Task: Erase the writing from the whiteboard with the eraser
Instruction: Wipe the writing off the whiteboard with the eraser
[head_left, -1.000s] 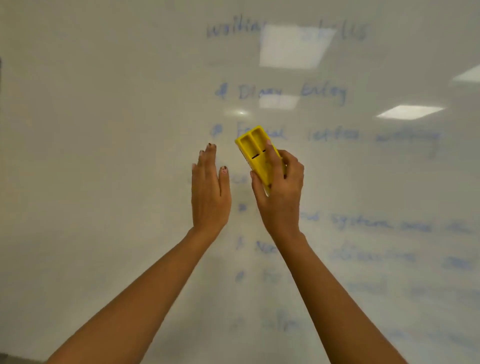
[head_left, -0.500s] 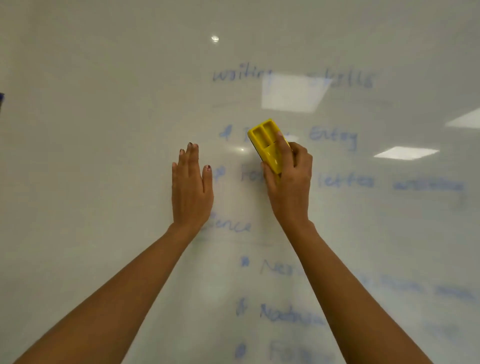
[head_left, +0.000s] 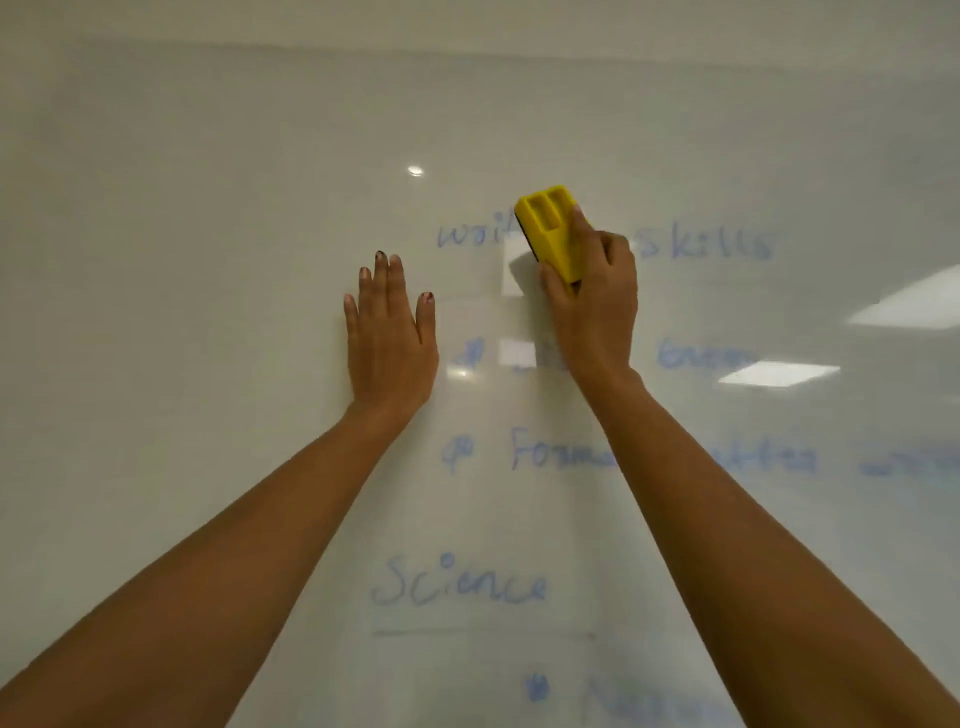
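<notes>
The whiteboard (head_left: 182, 234) fills the whole view, glossy and pale, with ceiling-light reflections (head_left: 779, 373) lying across its right side. Blue marker writing (head_left: 457, 584) runs down the middle and right of it: a heading at the top, bulleted lines under it, the word "Science" underlined lower down, and more below that. None of it looks wiped yet, so the job seems to be only starting.

The left hand (head_left: 389, 343) lies flat on the board just left of the text, its fingers (head_left: 382, 275) straight and together, holding nothing; it probably serves as a brace. The right hand (head_left: 597, 306) is up at the heading and grips the yellow eraser (head_left: 553, 228), which sits over the gap between the heading's two words. The thumb (head_left: 550, 275) lies along the eraser's left flank, one finger rests on its moulded back, and the others curl round its right side.

The eraser looks like a light, rigid plastic shell with a dark felt strip (head_left: 523, 236) underneath. It should be easy to steer and hard to damage, and its long sides are the natural place to hold it, as the hand does here. The upper half juts out beyond the fingers. From this angle it is hard to say whether the felt is pressed flat against the board or only near it.
</notes>
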